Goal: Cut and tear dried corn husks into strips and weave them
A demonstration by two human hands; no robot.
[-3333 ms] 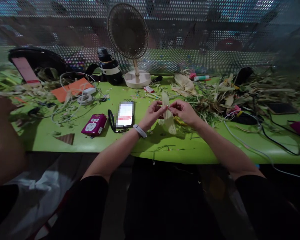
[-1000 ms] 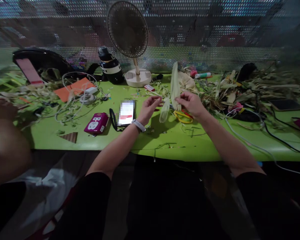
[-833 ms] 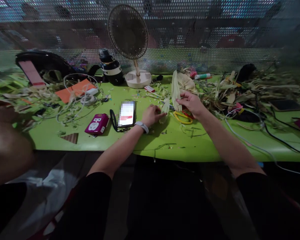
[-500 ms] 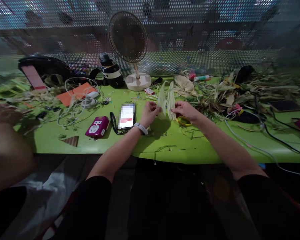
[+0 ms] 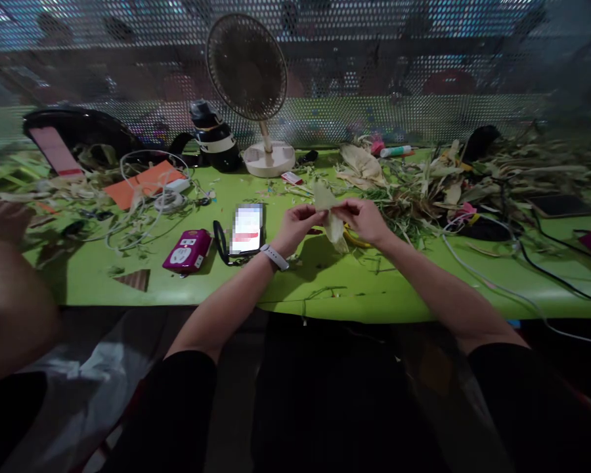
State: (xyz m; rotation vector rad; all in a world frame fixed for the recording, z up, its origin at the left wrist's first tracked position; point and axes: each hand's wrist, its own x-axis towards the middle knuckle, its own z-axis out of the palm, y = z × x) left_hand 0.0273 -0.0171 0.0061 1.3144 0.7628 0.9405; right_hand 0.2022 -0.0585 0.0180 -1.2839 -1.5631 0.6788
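Observation:
My left hand (image 5: 297, 226), with a pale band on its wrist, pinches a pale corn husk (image 5: 333, 230) above the green table (image 5: 285, 282). From the other side, my right hand (image 5: 363, 220) is closed on the same husk, and the fingertips of both hands nearly meet. The husk points up and down between them; whether it is one piece or two overlapping ones I cannot tell. Partly behind my right hand lies a yellow ring-like thing (image 5: 357, 238). A lit phone (image 5: 247, 228) rests left of my left hand.
Behind stand a fan (image 5: 269, 159) and a black bottle (image 5: 218, 144). A heap of dry husks (image 5: 423, 190) and cables (image 5: 477, 272) lie right. Leftward are a magenta box (image 5: 187, 251), orange paper (image 5: 145, 184) and another person's arm (image 5: 10, 276).
My hands have come together. The two husk pieces, held apart before, now meet or overlap between my fingers. The view has shifted slightly.

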